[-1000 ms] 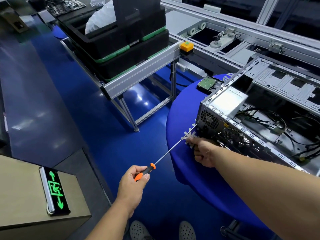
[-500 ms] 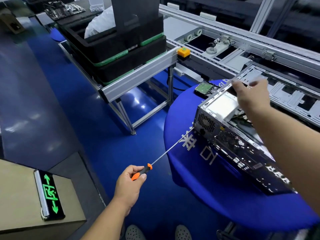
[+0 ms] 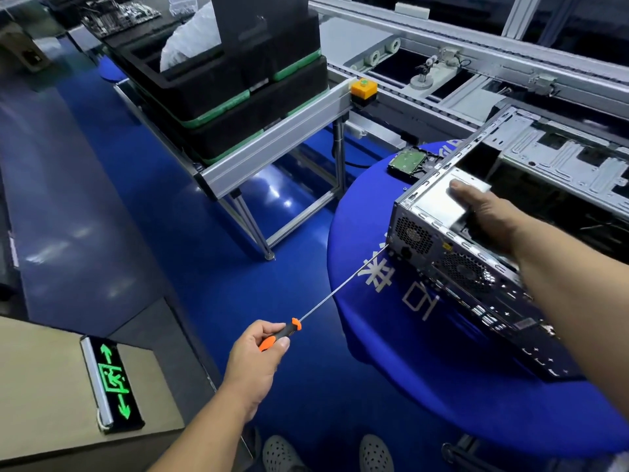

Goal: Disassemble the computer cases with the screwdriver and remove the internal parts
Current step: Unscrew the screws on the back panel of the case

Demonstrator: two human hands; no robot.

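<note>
Orange-and-black screwdriver handle (image 3: 279, 335), silver-grey computer case (image 3: 452, 267), blue tablecloth (image 3: 425, 369) with white characters.

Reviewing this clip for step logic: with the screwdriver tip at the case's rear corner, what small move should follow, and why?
Probably turn the screwdriver with the left hand to loosen that corner screw. Its tip meets the rear panel of the computer case beside the power supply, which the right hand rests on.

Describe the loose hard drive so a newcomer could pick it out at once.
Start at the round blue-covered table holding the open computer case. Look past the case's far corner, toward the conveyor: the hard drive lies flat near the table's far edge. It is the only loose part there, showing a green circuit board on top.
</note>
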